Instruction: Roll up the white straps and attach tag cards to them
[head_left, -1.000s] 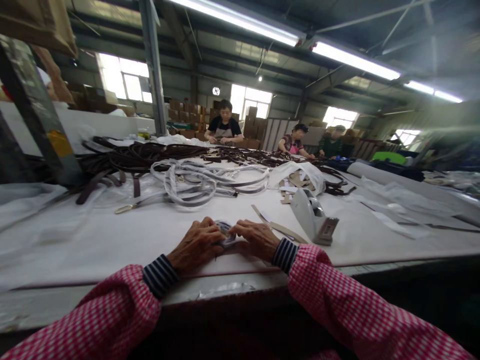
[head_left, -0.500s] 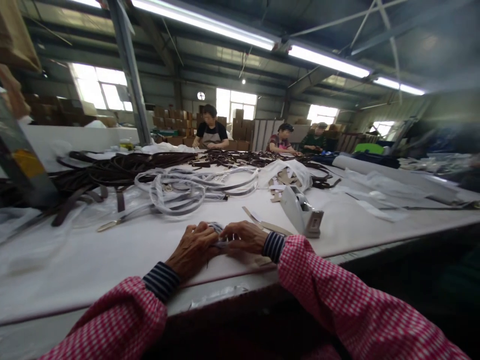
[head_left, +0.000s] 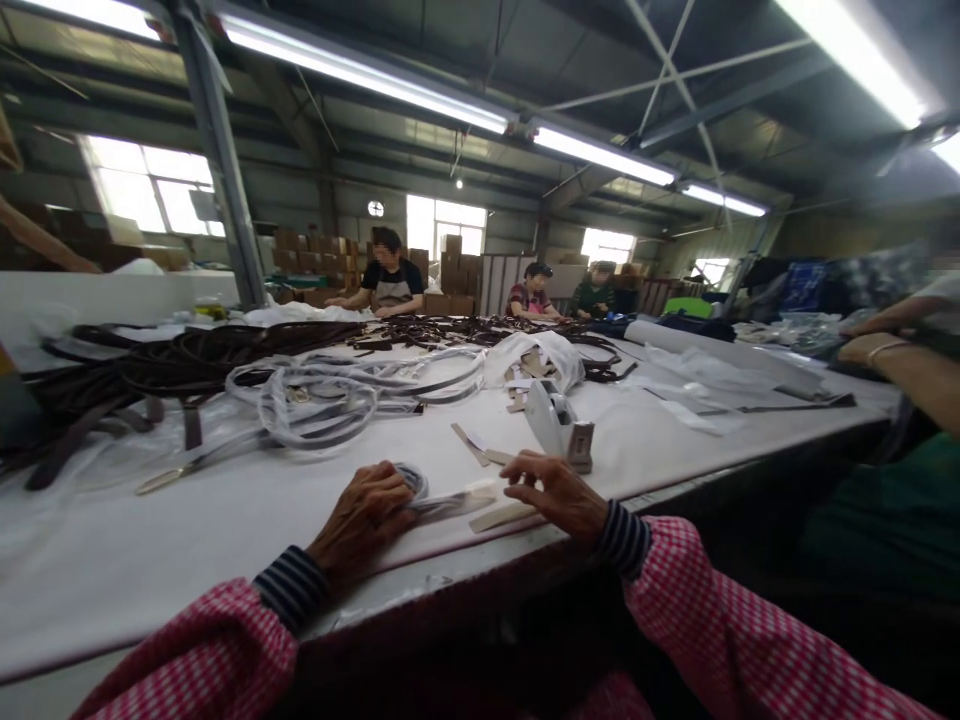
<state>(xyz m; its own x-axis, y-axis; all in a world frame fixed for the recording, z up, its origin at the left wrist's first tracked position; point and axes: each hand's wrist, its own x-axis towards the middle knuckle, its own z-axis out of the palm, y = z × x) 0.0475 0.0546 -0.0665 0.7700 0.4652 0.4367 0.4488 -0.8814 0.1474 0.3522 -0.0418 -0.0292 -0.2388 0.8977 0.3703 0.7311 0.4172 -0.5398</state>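
Observation:
My left hand (head_left: 362, 520) lies near the front edge of the white table (head_left: 187, 540), fingers curled over a small coiled, plastic-wrapped strap (head_left: 414, 487) whose free end runs right. My right hand (head_left: 553, 490) has come off the coil and hovers a short way to the right, fingers loosely spread, fingertips close to flat tan strips (head_left: 501, 516). Nothing shows in the right hand. Both arms wear pink checked sleeves with striped cuffs.
A white tape dispenser (head_left: 556, 425) stands just behind my right hand. Wrapped white straps (head_left: 330, 395) and dark brown straps (head_left: 187, 355) pile across the table. Three people (head_left: 388, 275) work at the far end. Another person's arm (head_left: 900, 360) reaches in at right.
My hands, together on the coil a second ago, have parted: the right moved right and opened, the strap end has been drawn out. The view has swung right.

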